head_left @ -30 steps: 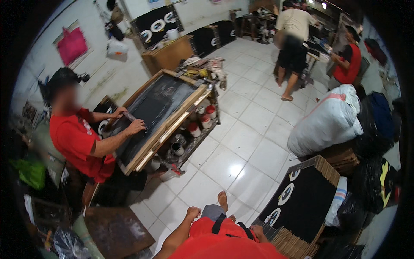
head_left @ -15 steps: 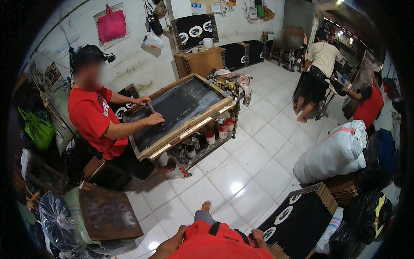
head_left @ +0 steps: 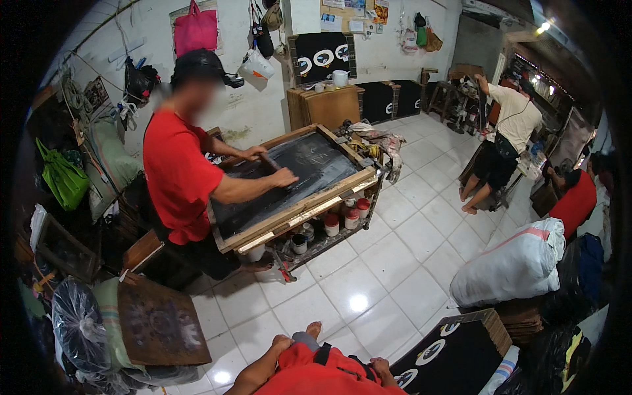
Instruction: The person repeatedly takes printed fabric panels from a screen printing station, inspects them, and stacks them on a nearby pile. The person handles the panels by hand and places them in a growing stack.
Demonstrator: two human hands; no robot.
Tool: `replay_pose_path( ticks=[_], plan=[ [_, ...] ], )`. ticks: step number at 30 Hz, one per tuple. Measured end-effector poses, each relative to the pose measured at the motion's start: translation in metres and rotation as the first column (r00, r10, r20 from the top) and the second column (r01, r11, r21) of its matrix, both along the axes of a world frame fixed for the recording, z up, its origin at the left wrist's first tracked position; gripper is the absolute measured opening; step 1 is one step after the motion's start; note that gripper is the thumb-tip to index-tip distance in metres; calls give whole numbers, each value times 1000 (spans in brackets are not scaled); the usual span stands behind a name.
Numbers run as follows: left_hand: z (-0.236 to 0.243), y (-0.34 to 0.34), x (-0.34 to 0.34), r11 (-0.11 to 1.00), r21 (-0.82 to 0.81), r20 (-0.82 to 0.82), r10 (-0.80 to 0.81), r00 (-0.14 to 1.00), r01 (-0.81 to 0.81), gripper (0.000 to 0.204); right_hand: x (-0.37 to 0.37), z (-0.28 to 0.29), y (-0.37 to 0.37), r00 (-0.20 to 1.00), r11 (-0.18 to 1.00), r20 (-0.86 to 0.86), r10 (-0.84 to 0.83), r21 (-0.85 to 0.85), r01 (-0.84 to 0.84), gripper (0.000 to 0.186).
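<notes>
My left hand (head_left: 282, 343) is closed at the left side of my red shirt, by my grey shorts. Beside the dark straps on the shirt's other side, my right hand (head_left: 380, 366) has curled fingers. What either hand holds, if anything, is hidden. Just right of it lies a stack of boards (head_left: 454, 355) topped with black cloth and white oval prints. Across from me, a person in a red shirt (head_left: 181, 174) grips a squeegee-like bar (head_left: 268, 161) with both hands over a wooden-framed printing screen (head_left: 303, 197) on a cart.
Paint tubs (head_left: 332, 224) stand on the cart's lower shelf. A big white sack (head_left: 510, 266) sits at right, behind the board stack. A stained brown board (head_left: 161, 322) leans by bagged bundles at lower left. Two more people, one in a cream shirt (head_left: 517, 118), are at far right.
The view has shifted, so the room appears moved. The person at the screen leans farther over it, the bar pushed rightward. The person in cream has raised an arm. My hands stay near my waist.
</notes>
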State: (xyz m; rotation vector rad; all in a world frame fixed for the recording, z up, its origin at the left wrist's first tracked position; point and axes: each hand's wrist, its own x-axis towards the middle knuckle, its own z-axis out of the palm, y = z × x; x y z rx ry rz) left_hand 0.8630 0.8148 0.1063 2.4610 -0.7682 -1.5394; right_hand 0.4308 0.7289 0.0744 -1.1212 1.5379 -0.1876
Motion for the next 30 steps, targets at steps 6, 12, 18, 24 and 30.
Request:
replay_pose_path(
  ticks=[6, 12, 18, 24, 30],
  plan=[
    [0, 16, 10, 990, -42, 98, -132, 986, 137, 33, 6, -10, -3, 865, 880, -265, 426, -104, -464, 25],
    [-24, 40, 26, 935, -43, 40, -351, 935, 353, 42, -3, -25, -5, 940, 959, -215, 265, -39, -279, 21],
    [-20, 39, 22, 984, -176, -161, -24, 987, -5, 40, -8, -32, -8, 902, 797, -177, 394, -424, -431, 15],
    [-15, 23, 0, 996, -92, -71, -7, 997, 1, 40, -3, -6, -3, 927, 853, -165, 337, -362, -375, 15],
    [-16, 26, -14, 997, -75, -60, 8, 998, -13, 40, 2, 26, -7, 990, 983, -131, 57, 180, -33, 22]
  ],
)
